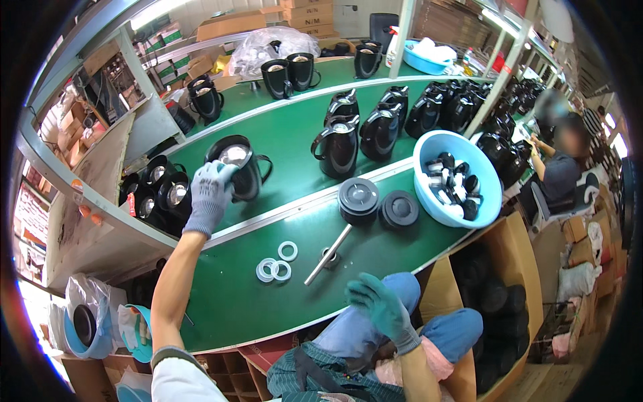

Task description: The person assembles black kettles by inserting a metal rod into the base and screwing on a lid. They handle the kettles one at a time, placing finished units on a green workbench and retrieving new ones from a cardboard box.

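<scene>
Gripping a black jug (249, 179) by the left side of its rim with the gloved left hand (211, 186), left of centre in the frame; fingers curled close against the wall, with little opening to spare. Impossible to tell from this angle whether resting on the green belt (291, 141) or raised slightly above it. Visible in the mouth: a bright lining (234, 155). At the jug's right: a free handle (266, 169). At lower centre, above the lap (351, 335): the right hand (378, 305), empty, with loosely spread fingers.

Handling, as judged from appearance: hollow and probably moderate in weight; stiff, unlikely to yield under pressure; glossy, hence perhaps slippery. Possibly fragile inside, if lined with glass; not to be knocked against the jugs (175, 195) at left. Best taken by the handle, or round the body just below the rim, keeping clear of the lining.

Lettering: dark printed characters on the stacked cartons (308, 20), upper centre; dark print on the back of the left glove (209, 191), too small to read; reddish text on a sheet (32, 224), far left, too blurred to read. On the held jug, no readable mark or label.
</scene>
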The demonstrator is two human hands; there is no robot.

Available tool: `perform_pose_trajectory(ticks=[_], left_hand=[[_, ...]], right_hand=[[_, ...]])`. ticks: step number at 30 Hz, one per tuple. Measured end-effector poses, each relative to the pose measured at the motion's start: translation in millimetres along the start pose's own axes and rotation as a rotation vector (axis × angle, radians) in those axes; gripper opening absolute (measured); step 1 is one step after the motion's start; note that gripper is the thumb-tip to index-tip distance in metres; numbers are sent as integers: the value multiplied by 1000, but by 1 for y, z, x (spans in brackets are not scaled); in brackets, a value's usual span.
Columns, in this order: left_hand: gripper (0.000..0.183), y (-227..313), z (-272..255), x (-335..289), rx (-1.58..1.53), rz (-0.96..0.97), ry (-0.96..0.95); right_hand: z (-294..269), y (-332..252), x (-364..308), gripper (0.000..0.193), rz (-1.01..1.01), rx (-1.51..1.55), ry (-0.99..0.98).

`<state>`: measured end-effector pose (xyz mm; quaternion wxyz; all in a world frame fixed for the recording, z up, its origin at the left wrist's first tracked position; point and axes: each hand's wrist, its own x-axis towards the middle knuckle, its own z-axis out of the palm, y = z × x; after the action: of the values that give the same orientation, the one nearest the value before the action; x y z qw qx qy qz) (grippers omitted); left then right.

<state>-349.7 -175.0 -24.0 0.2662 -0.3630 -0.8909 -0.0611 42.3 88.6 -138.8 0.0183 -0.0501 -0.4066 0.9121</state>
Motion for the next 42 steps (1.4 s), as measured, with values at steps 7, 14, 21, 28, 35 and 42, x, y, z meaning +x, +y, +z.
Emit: perform_pose_trajectory(ticks=[7,14,21,28,35,42], left_hand=[[47,120,-147,-61,-310,399,-175],[54,163,-166,-104,-777,368,-94],[62,162,-64,-220,-1594,-624,-683],[59,177,46,-276,-1865,-550,-902],[51,174,12,-233,-1958,-499,-959],[51,173,30,-240,-1999,-629,-947]], right_hand=[[128,-79,49,85,-764,-1844,-33],[101,-78,-42,48,-601,-1574,-40],[93,-66,-102,48,-536,-1042,261],[102,-54,-84,41,-506,-1041,159],[75,-89,-7,44,-355,-949,-197],[-23,-71,227,116,18,-1934,466]])
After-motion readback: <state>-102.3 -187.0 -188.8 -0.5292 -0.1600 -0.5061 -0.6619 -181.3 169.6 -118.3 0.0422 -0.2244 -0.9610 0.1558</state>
